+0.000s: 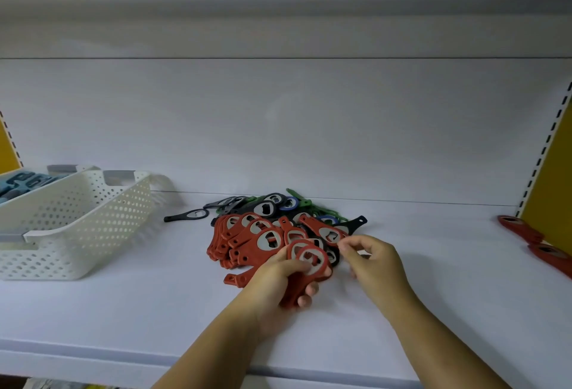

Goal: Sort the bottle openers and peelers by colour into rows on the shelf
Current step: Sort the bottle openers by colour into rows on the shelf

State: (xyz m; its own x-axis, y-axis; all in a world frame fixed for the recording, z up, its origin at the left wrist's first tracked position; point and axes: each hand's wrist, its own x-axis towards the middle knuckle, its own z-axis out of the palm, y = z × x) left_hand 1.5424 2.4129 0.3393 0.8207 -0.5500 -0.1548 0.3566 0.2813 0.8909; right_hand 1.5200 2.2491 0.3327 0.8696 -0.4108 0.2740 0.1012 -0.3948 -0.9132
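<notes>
The person stood at a white shelf (402,264) with a heap of bottle openers (266,212) lying near its middle, towards the back panel. The red ones looked like flat, paddle-shaped pieces with an oval metal insert in the head and a small hole at the end of the handle. Many of them lay overlapped in a fanned red stack (238,240) at the front left of the heap. Behind it were black openers (269,207), a few green pieces (309,207) and a blue-rimmed opener (292,202), all jumbled together. One slim black opener (185,215) lay a little apart on the heap's left.

The left hand (275,280) gripped a bundle of red openers (311,260), fingers curled round the handles and thumb pressed on the top one, heads pointing towards the heap. The right hand (374,261) hovered just beside that bundle, its fingers curled with thumb and forefinger close together at the edge of the heap; I could not tell whether they pinched anything.

Two more red openers (523,232) lay at the shelf's far right, by a yellow side panel (554,178). On the left sat a white perforated basket (77,221), and behind it a second basket (83,168) holding blue items (21,182).
</notes>
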